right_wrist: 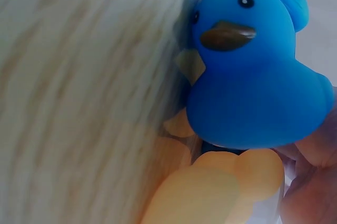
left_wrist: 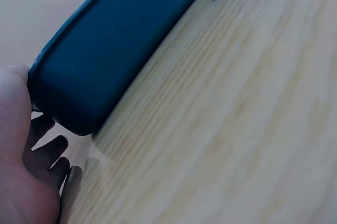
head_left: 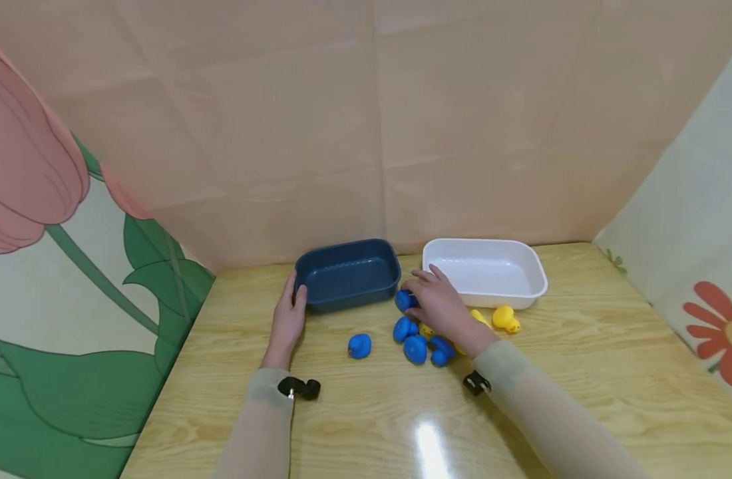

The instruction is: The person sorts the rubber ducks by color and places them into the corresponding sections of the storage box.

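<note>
- Has loose blue ducks (head_left: 415, 349) short of far edge of surface (head_left: 354, 426)
- Rests left hand (head_left: 287, 324), unclenched, against left end of dark tray (head_left: 351, 276)
- Pinches blue duck (head_left: 404, 300) with right hand (head_left: 442, 307) at that tray's right end

Surface (head_left: 354, 432): pale, wood-grained. Rectangular dark-blue glossy tray (head_left: 349, 276), rounded corners; left hand (head_left: 288, 324), fingers against its left end. Rectangular white glossy tray (head_left: 486, 271), right of it, apart. Right hand (head_left: 444, 307): fingers pinching blue duck-shaped toy (head_left: 404, 300) near dark tray's right end. Three more blue toys (head_left: 415, 349), clustered nearer viewer; lone blue toy (head_left: 360, 346) left of cluster. Yellow duck-shaped toy (head_left: 505, 318) before white tray; other yellow toys (head_left: 479, 317), partly hidden by right hand.
</note>
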Motion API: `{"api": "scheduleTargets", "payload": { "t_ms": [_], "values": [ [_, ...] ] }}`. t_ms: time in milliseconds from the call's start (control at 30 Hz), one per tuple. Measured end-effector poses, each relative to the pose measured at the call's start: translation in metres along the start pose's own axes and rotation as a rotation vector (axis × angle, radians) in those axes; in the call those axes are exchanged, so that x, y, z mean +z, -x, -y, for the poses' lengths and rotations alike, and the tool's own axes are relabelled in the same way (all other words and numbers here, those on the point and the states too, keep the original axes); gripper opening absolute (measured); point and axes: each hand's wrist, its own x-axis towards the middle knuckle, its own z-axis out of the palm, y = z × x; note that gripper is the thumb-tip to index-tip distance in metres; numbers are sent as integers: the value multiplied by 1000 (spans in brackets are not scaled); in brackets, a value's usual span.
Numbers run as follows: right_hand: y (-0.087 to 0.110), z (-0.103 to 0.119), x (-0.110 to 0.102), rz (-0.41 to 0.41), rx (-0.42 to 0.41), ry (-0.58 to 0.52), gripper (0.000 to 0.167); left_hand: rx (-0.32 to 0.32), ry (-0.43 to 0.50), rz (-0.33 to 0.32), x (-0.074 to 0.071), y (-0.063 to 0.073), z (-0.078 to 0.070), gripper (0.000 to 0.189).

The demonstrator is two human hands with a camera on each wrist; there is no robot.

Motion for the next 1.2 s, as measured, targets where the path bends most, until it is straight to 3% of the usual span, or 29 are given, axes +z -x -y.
{"api": "scheduleTargets", "payload": {
  "t_ms": [467,733,967,1200],
  "values": [
    [7,2,-4,-44,-44,-21,53,2,8,6,5,-4,-2,63],
    [21,6,-18,-121,-35,-105,52,27,27,-1,12,-9,-7,63],
    [30,11,-32,-169,-40,-103,56,27,20,-6,22,-13,-11,62],
    [31,14,-41,-159,22,-155,55,13,96,-16,27,-13,-15,61]
  ]
}}
